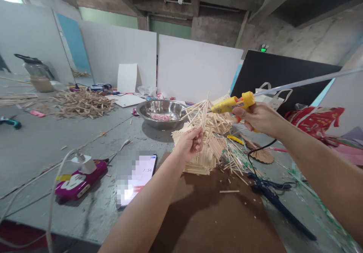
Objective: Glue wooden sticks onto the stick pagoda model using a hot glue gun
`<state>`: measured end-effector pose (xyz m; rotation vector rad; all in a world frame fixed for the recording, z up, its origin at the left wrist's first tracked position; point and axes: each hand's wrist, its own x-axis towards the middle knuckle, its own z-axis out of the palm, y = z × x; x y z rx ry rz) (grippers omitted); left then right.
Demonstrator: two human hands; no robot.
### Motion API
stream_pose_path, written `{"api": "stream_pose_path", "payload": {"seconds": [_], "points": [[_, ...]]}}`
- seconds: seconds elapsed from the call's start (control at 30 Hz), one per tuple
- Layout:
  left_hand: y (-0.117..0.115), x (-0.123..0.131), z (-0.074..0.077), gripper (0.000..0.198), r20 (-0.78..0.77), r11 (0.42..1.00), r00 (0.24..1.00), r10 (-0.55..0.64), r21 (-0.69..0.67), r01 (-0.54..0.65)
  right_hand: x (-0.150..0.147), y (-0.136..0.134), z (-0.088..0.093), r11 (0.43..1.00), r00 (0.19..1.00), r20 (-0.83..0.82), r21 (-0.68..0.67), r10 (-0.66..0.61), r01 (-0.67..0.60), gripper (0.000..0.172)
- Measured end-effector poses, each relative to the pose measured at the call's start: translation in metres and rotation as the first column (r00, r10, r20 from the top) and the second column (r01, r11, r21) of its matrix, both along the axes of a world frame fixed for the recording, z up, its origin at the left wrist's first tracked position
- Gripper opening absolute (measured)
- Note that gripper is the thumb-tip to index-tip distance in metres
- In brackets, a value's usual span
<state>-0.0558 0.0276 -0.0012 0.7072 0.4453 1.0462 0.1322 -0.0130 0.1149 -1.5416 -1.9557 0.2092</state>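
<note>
A head-worn camera looks forward and down — left hand (189,145) and right hand (257,118) near, table (34,156) below. Its view reaches a white panel (195,68) beyond.

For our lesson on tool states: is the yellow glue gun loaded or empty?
Loaded: a long translucent glue stick juts from the back of the yellow glue gun in the right hand.

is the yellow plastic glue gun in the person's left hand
No, the right hand grips the yellow plastic glue gun, while the left hand holds the frame of thin, pale wooden sticks.
</note>
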Motion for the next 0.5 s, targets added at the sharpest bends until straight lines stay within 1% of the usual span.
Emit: {"api": "stream_pose_path", "payload": {"seconds": [0.2, 0.37, 0.5], "points": [[0.0003, 0.0003, 0.0012, 0.028, -0.014, 1.0, 1.0, -0.003, -0.019, 0.003, 0.0026, 0.0007, -0.0006, 1.0, 1.0, 0.014, -0.014, 0.004, -0.004, 0.04], [0.0006, 0.0008, 0.0025, 0.028, -0.016, 1.0, 1.0, 0.003, -0.014, -0.003, 0.002, 0.0002, -0.0003, 0.999, 0.999, 0.043, -0.038, -0.017, 0.019, 0.041], [0.0008, 0.0008, 0.003, 0.029, -0.023, 1.0, 1.0, -0.001, -0.009, 0.001, 0.0036, 0.0011, -0.002, 0.999, 0.999, 0.027, -0.011, 0.03, -0.03, 0.041]]}}
